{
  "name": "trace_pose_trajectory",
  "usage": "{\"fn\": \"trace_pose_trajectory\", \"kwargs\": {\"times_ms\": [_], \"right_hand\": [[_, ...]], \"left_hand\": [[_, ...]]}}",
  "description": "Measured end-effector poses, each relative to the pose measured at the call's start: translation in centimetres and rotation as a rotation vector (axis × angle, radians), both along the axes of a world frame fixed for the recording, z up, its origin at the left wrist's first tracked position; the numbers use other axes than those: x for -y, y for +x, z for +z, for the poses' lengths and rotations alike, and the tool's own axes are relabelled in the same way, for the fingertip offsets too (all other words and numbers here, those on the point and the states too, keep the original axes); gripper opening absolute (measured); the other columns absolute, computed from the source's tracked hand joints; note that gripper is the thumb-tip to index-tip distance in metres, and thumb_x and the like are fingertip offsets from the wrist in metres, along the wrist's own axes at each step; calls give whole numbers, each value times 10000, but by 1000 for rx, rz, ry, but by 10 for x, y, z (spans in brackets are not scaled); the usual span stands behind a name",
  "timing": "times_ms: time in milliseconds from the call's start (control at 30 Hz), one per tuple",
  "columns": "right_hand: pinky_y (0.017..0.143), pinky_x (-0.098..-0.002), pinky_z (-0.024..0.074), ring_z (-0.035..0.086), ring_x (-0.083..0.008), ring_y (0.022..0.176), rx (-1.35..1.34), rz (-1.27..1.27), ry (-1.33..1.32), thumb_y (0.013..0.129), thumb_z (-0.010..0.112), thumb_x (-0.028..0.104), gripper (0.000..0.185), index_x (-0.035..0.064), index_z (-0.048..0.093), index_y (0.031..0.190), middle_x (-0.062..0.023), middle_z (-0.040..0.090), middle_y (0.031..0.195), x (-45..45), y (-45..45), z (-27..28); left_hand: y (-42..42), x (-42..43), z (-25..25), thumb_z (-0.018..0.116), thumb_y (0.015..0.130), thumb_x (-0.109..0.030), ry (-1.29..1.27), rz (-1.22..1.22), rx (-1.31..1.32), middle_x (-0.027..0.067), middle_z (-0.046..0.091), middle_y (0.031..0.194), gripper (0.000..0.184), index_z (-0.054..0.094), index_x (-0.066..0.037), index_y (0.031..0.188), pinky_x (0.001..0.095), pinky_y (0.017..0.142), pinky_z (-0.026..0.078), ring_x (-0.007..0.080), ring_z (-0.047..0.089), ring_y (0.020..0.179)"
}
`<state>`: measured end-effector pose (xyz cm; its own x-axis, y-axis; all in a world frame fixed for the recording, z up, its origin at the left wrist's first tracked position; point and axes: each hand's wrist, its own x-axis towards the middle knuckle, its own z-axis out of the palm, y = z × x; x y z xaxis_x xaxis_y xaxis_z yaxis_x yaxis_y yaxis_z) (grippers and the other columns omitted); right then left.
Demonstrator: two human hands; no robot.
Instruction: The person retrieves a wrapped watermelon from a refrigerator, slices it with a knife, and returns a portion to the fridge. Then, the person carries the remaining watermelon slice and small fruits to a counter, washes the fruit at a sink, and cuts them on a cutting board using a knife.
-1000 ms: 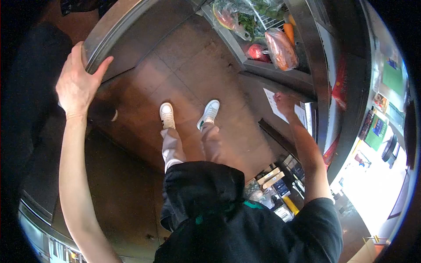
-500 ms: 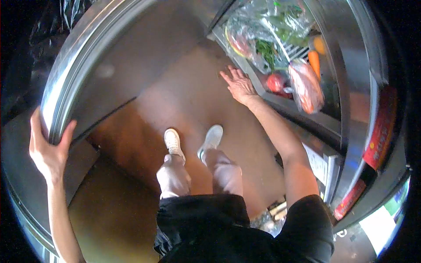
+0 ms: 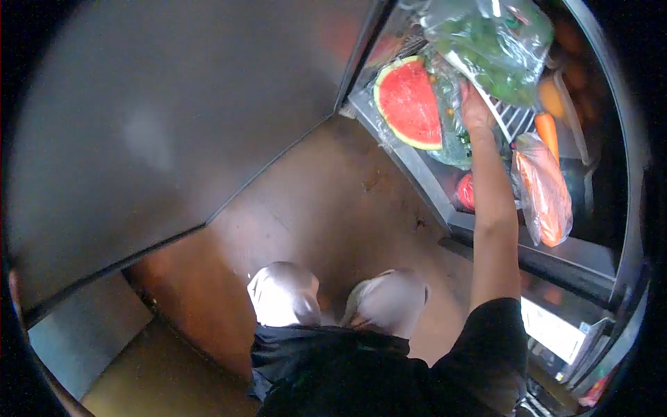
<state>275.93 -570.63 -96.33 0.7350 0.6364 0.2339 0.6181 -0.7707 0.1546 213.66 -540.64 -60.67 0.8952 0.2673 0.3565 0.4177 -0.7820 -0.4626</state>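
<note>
My right hand (image 3: 476, 111) reaches into the open fridge, among plastic bags under the shelf edge. Its fingertips are hidden, so I cannot tell if it grips anything. Beside it lies a cut half-round of watermelon (image 3: 411, 103) in clear wrap, with a clear bag of greens (image 3: 455, 149) against it. Above the hand, on a white wire shelf (image 3: 515, 119), rests a large bag of green vegetables (image 3: 490, 48). A bag of carrots (image 3: 545, 191) and a loose carrot (image 3: 547, 135) are to the right. Of my left hand (image 3: 14, 288), only a sliver shows at the left edge by the door.
The dark fridge door (image 3: 174, 139) stands wide open on the left. A red round item (image 3: 465, 192) sits low, near the fridge's metal front sill (image 3: 434, 201). A clear container (image 3: 566, 111) with something orange is at the right. My bent knees (image 3: 285, 292) are below.
My right hand has moved from outside the sill up into the fridge among the bags. My body has come lower and closer. My left hand has slid almost out of view; the watermelon shows fully.
</note>
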Motion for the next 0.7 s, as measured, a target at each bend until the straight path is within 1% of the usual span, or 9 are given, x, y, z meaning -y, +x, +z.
{"fn": "trace_pose_trajectory", "kwargs": {"times_ms": [67,167,267,400,500,567,633,667,700], "right_hand": [[891,-522,391,521,-352,1056,51,-66,127,863,425,374,452,158,431,1260,-155,401,1316,18,20,-9],[883,-520,394,519,-353,1052,79,-127,207,862,421,365,430,152,448,1235,-151,421,1289,29,31,-10],[876,-518,397,516,-354,1048,74,-157,225,861,417,356,410,146,464,1211,-148,441,1263,34,40,-17],[866,-515,401,513,-356,1043,81,-199,254,860,412,343,386,138,486,1179,-143,468,1228,39,43,-18],[859,-513,404,511,-357,1040,77,-223,262,859,408,334,370,132,503,1154,-140,488,1202,41,41,-17],[854,-512,406,509,-357,1037,70,-237,257,859,405,328,361,128,514,1138,-137,502,1185,40,44,-18],[849,-511,408,507,-358,1035,72,-243,258,858,403,322,352,124,525,1122,-135,515,1167,39,43,-18],[846,-510,409,506,-358,1034,83,-245,249,858,401,319,348,122,531,1114,-134,522,1158,37,43,-19],[844,-509,410,506,-359,1032,108,-237,247,857,400,316,345,120,537,1106,-133,528,1150,35,39,-16]], "left_hand": [[9,13,0,565,696,-675,54,158,-35,156,609,787,798,564,56,1016,352,671,511,228,601,693],[13,15,3,558,699,-679,153,150,-86,168,614,810,800,567,55,1016,363,686,512,237,609,723],[-3,-12,-2,565,700,-674,115,46,15,177,619,850,786,569,43,1022,373,692,509,251,612,757],[7,-4,-5,567,703,-669,121,108,18,179,622,879,790,559,45,1039,383,701,506,267,612,786],[5,-9,-4,577,702,-661,10,125,8,175,624,872,794,549,52,1049,392,712,503,274,612,792],[-6,-17,-5,555,701,-681,234,82,-6,179,623,835,823,544,54,1069,372,688,511,259,615,750],[13,-9,-4,510,698,-719,220,-9,-98,173,612,790,861,541,47,1090,351,675,512,238,614,727],[-4,-12,-3,466,702,-744,185,217,27,158,602,755,880,546,40,1094,348,678,505,217,603,719],[-6,-11,-1,466,702,-744,180,219,20,158,602,755,880,546,40,1094,348,678,505,217,603,719]]}}
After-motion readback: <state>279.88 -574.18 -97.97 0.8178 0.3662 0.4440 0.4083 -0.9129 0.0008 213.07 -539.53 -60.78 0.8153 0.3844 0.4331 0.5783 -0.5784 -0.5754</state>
